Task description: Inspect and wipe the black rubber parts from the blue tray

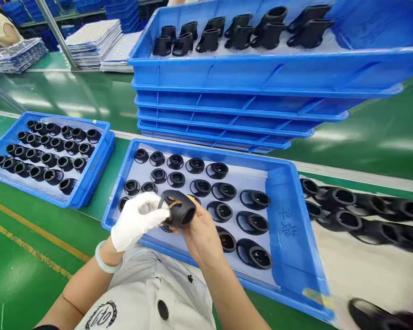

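Both hands hold one black hollow plastic housing (180, 211), with a rounded body, a wide opening and a cut-out slot. On its left side, the white-gloved fingers of my left hand (135, 219) pinch the edge. My bare right hand (203, 234) grips it from the right and beneath; a bit of yellow shows near a fingertip. The housing is tilted above a blue tray (282, 220) lined with white sheet, in which several similar black housings (223, 191) stand in rows. My hands hide part of those rows.
Behind the tray rises a stack of blue trays (227, 75), the top one holding black parts. Another filled blue tray (101, 160) lies left. More black parts (347, 220) rest on a pale surface at right. Stacked white sheets (92, 39) and a person (3, 27) are far left.
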### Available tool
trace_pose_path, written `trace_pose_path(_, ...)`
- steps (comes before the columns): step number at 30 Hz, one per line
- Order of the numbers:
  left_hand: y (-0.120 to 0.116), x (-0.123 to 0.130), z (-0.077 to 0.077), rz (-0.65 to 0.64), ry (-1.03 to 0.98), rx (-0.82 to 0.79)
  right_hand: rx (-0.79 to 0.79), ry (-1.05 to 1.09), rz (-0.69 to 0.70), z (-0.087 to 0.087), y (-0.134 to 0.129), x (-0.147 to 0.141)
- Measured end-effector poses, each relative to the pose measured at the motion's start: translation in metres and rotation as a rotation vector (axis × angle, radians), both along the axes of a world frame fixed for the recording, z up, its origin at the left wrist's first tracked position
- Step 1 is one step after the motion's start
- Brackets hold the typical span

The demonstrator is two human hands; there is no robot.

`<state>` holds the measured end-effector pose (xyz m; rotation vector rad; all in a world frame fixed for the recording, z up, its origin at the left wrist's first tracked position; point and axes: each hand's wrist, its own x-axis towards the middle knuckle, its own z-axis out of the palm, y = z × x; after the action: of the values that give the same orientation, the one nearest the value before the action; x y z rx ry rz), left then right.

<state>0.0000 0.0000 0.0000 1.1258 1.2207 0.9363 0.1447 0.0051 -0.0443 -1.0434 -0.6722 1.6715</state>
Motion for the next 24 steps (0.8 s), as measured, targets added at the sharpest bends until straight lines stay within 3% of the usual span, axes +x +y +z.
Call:
trace_pose_path(4,0.006,0.000,0.000,0.071,0.086,0.154,0.241,-0.327,-0.173,-0.001,-0.003,0.010)
trace_pose_path(7,0.008,-0.001,-0.001,0.120,0.080,0.166,0.375,-0.490,-0.203,0.005,-0.007,0.011)
trace_pose_path(13,0.009,-0.006,-0.006,0.171,0.034,0.158,0.545,-0.424,-0.151,0.016,-0.013,0.008)
trace_pose_path(24,0.008,-0.005,-0.005,0.193,0.024,0.170,0.531,-0.356,-0.106,0.018,-0.015,0.008)
